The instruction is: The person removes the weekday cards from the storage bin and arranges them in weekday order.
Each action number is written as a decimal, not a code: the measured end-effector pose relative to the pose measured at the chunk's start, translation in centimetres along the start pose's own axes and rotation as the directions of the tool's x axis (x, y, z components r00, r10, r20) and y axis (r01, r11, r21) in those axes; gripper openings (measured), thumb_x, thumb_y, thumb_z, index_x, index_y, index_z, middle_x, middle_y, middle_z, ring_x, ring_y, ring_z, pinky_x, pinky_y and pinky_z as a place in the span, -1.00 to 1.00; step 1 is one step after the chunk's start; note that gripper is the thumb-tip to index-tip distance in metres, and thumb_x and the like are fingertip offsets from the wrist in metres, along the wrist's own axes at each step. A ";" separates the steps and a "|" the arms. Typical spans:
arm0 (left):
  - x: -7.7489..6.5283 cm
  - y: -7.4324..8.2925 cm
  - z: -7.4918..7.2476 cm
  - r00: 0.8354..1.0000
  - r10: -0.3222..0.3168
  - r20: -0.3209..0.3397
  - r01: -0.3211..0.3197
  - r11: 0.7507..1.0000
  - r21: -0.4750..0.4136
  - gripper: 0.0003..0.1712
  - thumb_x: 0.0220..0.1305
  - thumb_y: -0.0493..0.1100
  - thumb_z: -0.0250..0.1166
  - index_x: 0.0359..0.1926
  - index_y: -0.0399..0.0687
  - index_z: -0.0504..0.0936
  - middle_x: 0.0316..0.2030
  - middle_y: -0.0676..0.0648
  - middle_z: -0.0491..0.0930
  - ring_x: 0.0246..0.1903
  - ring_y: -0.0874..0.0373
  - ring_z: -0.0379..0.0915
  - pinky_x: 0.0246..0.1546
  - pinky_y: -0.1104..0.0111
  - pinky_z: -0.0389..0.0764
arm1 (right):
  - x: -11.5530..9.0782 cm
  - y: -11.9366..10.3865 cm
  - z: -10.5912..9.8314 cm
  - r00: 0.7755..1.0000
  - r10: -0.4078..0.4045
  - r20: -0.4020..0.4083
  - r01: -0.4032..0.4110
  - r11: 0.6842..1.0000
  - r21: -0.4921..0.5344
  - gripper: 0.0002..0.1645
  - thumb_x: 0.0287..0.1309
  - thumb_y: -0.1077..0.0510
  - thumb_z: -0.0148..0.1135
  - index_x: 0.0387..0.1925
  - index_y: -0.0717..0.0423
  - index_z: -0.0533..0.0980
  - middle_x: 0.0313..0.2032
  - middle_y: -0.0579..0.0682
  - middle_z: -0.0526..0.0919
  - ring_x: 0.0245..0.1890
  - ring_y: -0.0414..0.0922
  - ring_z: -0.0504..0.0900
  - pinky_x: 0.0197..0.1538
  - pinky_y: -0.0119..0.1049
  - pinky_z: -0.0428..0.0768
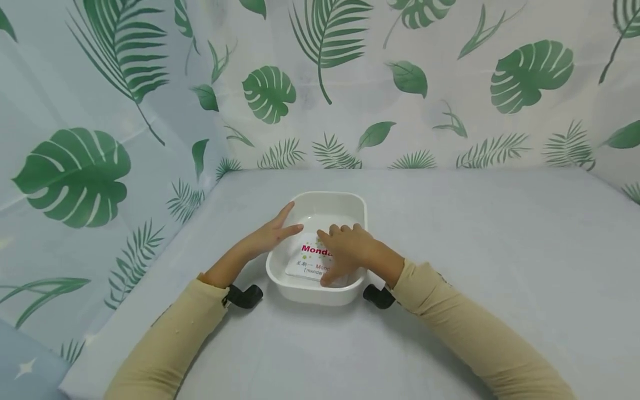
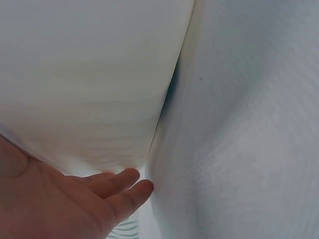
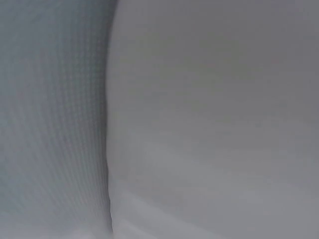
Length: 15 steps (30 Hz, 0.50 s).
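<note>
A white plastic basin (image 1: 316,295) stands on the table, with a stack of white flash cards (image 1: 306,268) lying in its near part. The top card shows red "Monda" lettering, its right side covered by my right hand (image 1: 348,251). That hand reaches over the right rim and grips the card, thumb at the near edge and index finger at the far edge. My left hand (image 1: 267,236) rests at the basin's left rim, fingers extended and thumb over the inside. In the left wrist view its fingers (image 2: 127,199) lie along the outer wall. The right wrist view shows no fingers.
A pale cloth covers the table (image 1: 475,250). Leaf-printed curtains (image 1: 360,83) hang behind and at the left. Black wrist-worn pieces (image 1: 245,297) sit under both forearms, close to the basin's near corners.
</note>
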<state>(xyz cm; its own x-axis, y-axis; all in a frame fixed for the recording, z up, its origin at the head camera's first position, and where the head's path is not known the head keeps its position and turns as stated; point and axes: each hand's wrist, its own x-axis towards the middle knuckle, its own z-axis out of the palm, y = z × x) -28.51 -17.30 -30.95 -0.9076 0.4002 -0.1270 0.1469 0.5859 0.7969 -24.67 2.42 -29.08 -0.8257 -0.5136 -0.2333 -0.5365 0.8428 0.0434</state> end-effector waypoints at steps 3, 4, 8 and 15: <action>0.1 0.2 -0.1 1.000 0.014 -0.004 -0.014 1.000 0.008 -0.12 0.35 0.05 -0.05 0.41 0.07 -0.45 0.43 -0.11 -0.41 0.41 -0.08 -0.45 0.35 -0.06 -0.17 | 0.1 0.3 -0.1 0.998 -0.008 -0.055 0.008 1.000 0.013 0.18 -0.22 -0.41 0.27 0.36 0.04 0.08 0.17 0.10 0.34 0.14 0.07 0.36 0.15 0.02 0.32; 0.2 0.2 -0.1 1.000 0.019 -0.005 -0.019 1.000 0.010 -0.12 0.35 0.05 -0.05 0.42 0.07 -0.45 0.43 -0.11 -0.41 0.41 -0.08 -0.45 0.35 -0.06 -0.17 | 0.1 0.4 -0.1 0.997 -0.010 -0.070 0.011 1.000 0.020 0.17 -0.22 -0.40 0.27 0.36 0.04 0.08 0.17 0.10 0.34 0.13 0.07 0.36 0.15 0.02 0.32; 0.0 0.4 -0.1 1.000 0.023 -0.004 -0.023 1.000 0.009 -0.11 0.34 0.08 -0.04 0.42 0.09 -0.44 0.44 -0.13 -0.36 0.41 -0.11 -0.36 0.34 -0.05 -0.12 | 0.1 1.0 -0.3 0.988 -0.042 -0.146 0.056 0.994 0.097 0.13 -0.18 -0.35 0.28 0.36 0.06 0.09 0.20 0.13 0.31 0.15 0.10 0.35 0.19 0.05 0.33; 0.0 0.0 0.2 1.000 0.000 0.010 0.000 1.000 -0.020 -0.10 0.33 0.19 -0.07 0.41 0.15 -0.46 0.40 -0.20 -0.10 0.34 -0.15 -0.02 0.22 0.02 0.28 | -1.1 2.6 -1.7 0.957 0.000 -0.290 0.050 0.985 0.167 0.16 -0.22 -0.29 0.34 0.36 0.09 0.08 0.26 0.17 0.24 0.24 0.16 0.22 0.22 0.15 0.24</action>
<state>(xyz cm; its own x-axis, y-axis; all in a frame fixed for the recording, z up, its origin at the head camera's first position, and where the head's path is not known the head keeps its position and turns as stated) -28.41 -17.14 -31.06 -0.9036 0.4073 -0.1331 0.1387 0.5719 0.8085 -25.45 4.89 -27.10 -0.8410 -0.5379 0.0585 -0.5406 0.8310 -0.1307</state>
